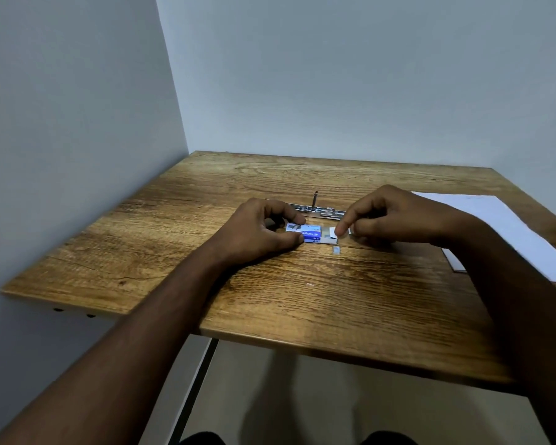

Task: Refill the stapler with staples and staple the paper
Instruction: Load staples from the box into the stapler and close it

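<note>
A small blue and white staple box [312,234] lies on the wooden table [270,284]. My left hand [264,229] pinches its left end between thumb and fingers. My right hand [385,216] pinches the box's pulled-out inner tray [329,233] at its right end. Just behind the box lies the metal stapler [318,211], opened flat, with a thin part sticking straight up. A small strip of staples [336,250] rests loose on the table in front of the box. White paper [501,229] lies at the right, partly under my right forearm.
The table stands in a corner, with grey walls at its left and back edges. Wide bare wood lies to the left and in front of the box. The paper overhangs the table's right side.
</note>
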